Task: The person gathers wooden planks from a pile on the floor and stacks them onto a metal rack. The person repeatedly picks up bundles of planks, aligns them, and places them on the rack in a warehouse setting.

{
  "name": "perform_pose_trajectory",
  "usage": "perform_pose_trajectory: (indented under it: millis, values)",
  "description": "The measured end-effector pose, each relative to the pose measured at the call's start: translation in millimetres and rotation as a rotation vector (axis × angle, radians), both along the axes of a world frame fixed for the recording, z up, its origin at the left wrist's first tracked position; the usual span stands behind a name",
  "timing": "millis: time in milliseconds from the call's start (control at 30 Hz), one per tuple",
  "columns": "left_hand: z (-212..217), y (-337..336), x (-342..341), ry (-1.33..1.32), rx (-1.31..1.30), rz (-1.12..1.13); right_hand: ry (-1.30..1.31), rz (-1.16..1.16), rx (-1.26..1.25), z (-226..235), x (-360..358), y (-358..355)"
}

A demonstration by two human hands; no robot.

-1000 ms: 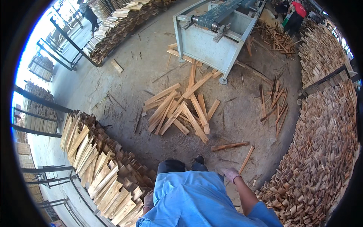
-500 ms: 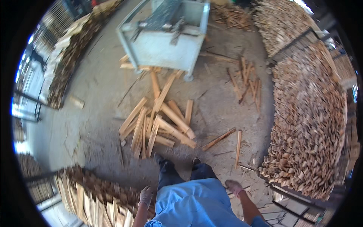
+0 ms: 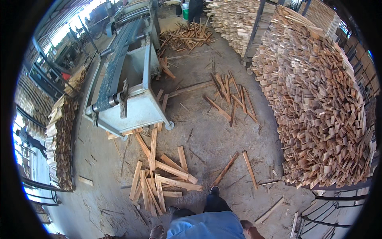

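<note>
1. Left hand (image 3: pixel 156 232) shows only as a brown sliver at the bottom edge, beside the blue shirt (image 3: pixel 207 230); whether its fingers are spread or closed I cannot tell; it holds nothing that shows.
2. Right hand (image 3: pixel 250 230) peeks out at the lower rim on the other side of the shirt; its grip is likewise hidden; nothing shows in it.
3. Since a second ago the view has swung: the grey machine (image 3: pixel 127 95) has moved from the top of the picture to the upper left; the tall stack of cut slats (image 3: pixel 318 103) now fills the right side; the person has turned toward that stack, with both hands low at the sides.
4. Nearest the hands lies the loose heap of pale wooden slats (image 3: pixel 163 179), just ahead of the dark shoes (image 3: pixel 215 191); flat, narrow, straight boards, rough-sawn, crossing one another at odd angles on the dusty concrete floor (image 3: pixel 207 135).
5. Two single slats (image 3: pixel 238 167) lie apart to the right of the heap; another scatter of darker sticks (image 3: pixel 230 95) lies further on, near the stack; the machine is painted metal on small wheels, with a long belt on top.
</note>
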State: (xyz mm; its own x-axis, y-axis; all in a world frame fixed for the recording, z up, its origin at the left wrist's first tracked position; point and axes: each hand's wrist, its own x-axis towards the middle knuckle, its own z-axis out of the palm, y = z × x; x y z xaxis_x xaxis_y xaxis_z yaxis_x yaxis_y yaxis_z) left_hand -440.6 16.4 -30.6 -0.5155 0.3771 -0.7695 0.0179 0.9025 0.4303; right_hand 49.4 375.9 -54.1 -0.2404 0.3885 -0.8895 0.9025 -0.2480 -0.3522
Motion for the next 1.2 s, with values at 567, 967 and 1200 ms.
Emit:
perform_pose_trajectory:
  millis: [567,967,1200]
  values:
    - [-25,319,-86,-0.129,-0.011,-0.313,0.113,-0.429,0.078,-11,-93,283]
    - [72,639,-290,-0.196,0.182,0.346,-0.010,0.060,0.013,8,-263,446]
    - [67,719,-368,-0.088,0.148,0.357,-0.052,-0.289,-0.089,70,-429,629]
